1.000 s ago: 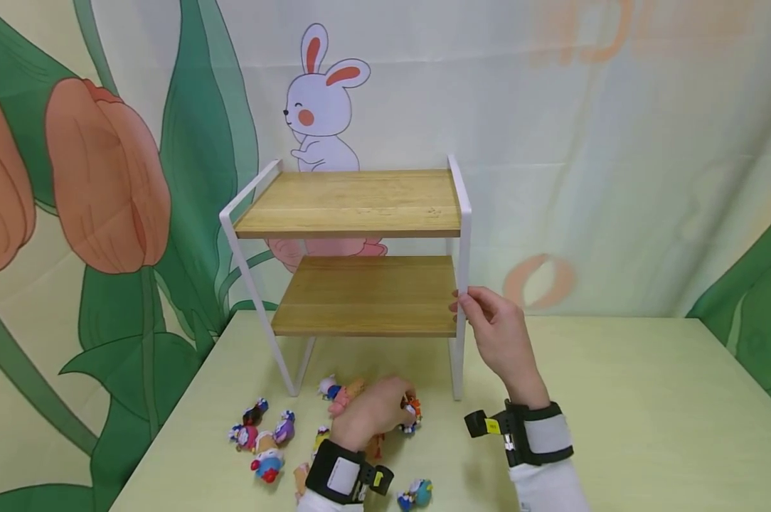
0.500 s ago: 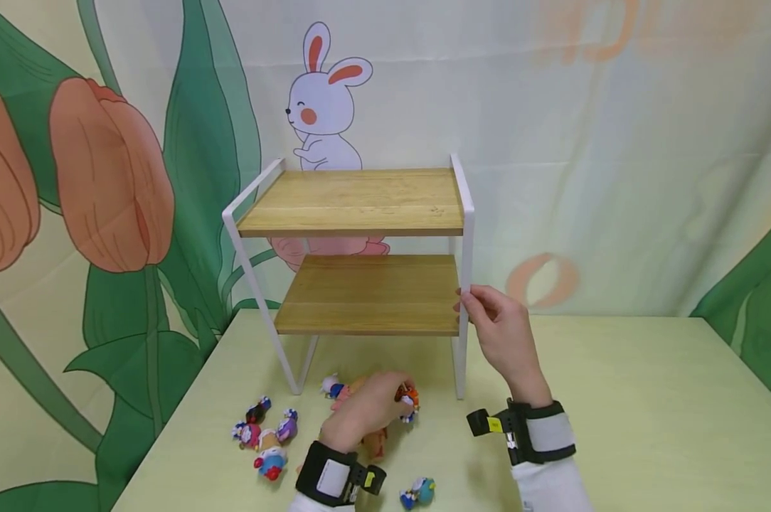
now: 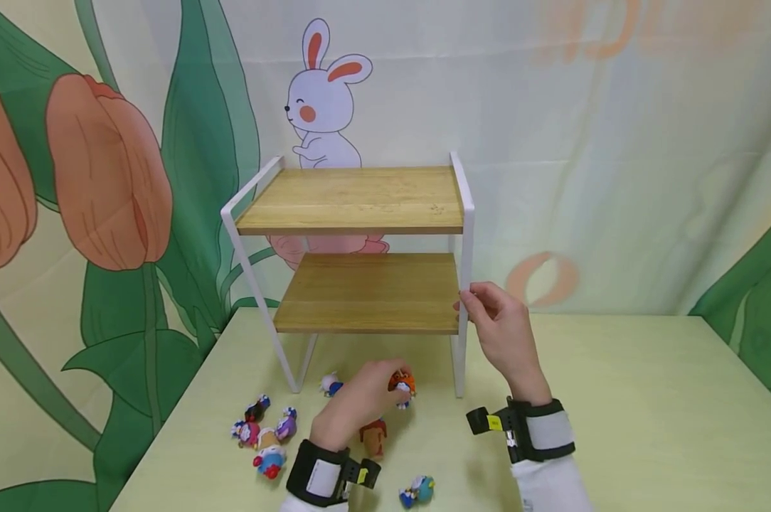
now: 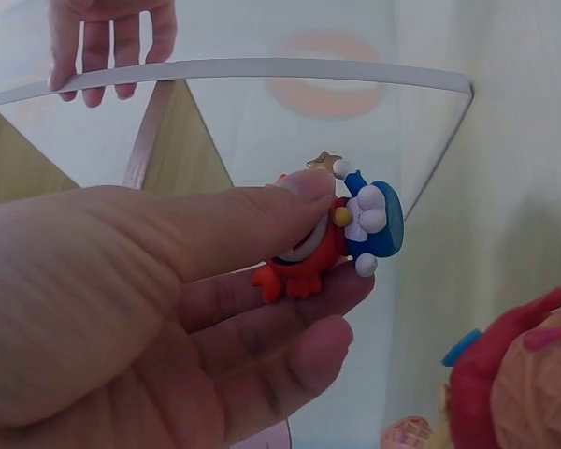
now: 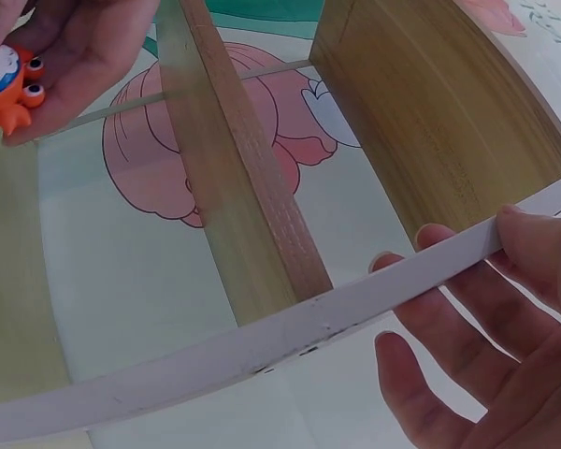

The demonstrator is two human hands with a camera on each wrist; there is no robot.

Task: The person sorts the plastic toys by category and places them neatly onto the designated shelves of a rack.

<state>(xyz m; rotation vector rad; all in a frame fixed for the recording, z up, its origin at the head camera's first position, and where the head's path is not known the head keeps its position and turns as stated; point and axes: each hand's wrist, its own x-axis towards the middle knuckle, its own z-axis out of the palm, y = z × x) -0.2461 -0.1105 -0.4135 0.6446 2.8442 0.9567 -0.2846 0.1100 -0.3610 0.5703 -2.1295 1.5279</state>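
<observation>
My left hand (image 3: 353, 405) pinches a small orange crab-costume figurine (image 3: 402, 386) just in front of the two-tier shelf (image 3: 366, 295). In the left wrist view the figurine (image 4: 304, 248) lies between thumb and fingers, its blue-and-white part pointing right. My right hand (image 3: 508, 341) grips the shelf's white right front leg (image 3: 466, 249) at lower-board height. Seen from the right wrist, thumb and fingers of that hand (image 5: 514, 327) lie on either side of the white bar (image 5: 206, 374). A brown-and-red figurine (image 3: 374, 437) lies on the table beneath my left hand.
Several colourful figurines (image 3: 270, 461) are grouped at the left of the table (image 3: 616, 412). A blue-and-teal figurine (image 3: 417, 491) lies near the front. A white-headed figurine (image 3: 329, 384), partly hidden by my left hand, lies by the shelf's foot. A printed curtain (image 3: 616, 178) hangs behind.
My left hand has carried the orange figurine slightly up and forward toward the shelf, uncovering the brown-and-red figurine. My right hand keeps its hold on the shelf leg.
</observation>
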